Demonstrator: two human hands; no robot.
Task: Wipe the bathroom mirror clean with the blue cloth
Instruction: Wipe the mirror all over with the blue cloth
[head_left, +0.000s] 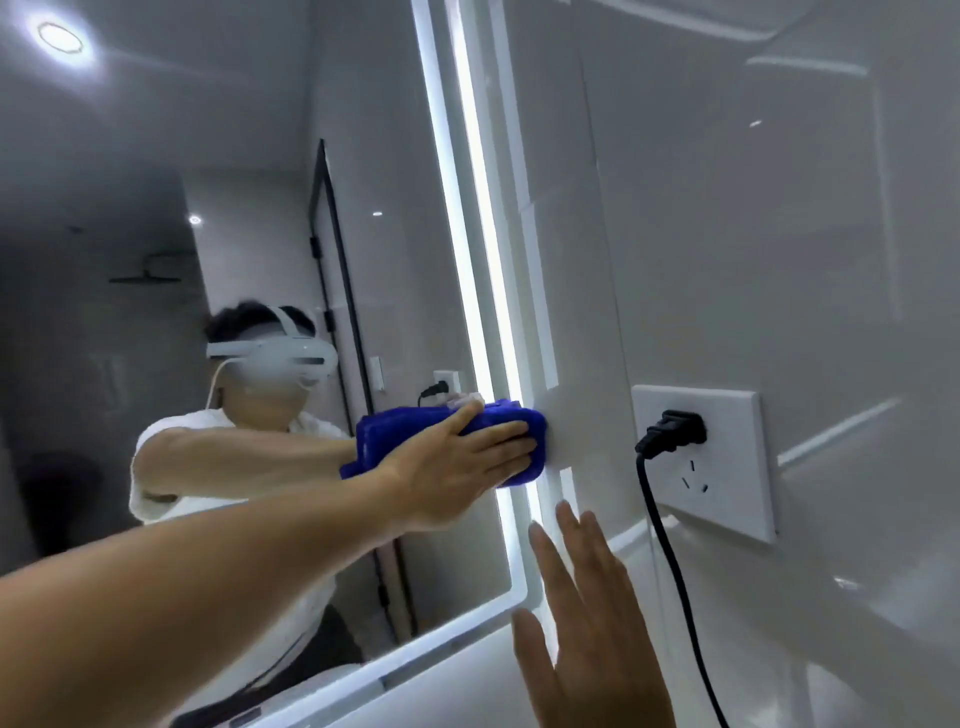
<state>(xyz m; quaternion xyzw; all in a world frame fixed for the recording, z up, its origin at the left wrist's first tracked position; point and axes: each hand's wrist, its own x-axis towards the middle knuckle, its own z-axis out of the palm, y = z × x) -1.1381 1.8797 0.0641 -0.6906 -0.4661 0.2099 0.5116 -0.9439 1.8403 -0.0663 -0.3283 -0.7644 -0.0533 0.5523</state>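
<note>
The left hand (457, 462) presses the blue cloth (519, 415) flat on the mirror (208, 156), mid-frame, fingers straight. It looks soft and light. The right hand (587, 613) is spread, holding nothing.

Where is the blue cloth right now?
In the head view, the blue cloth is under the left hand, on the mirror's lit right edge, left of the wall socket.

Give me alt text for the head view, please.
The left hand presses a blue cloth flat against the lit right edge of the bathroom mirror. The right hand is open near the tiled wall, beside a socket with a black plug.
</note>
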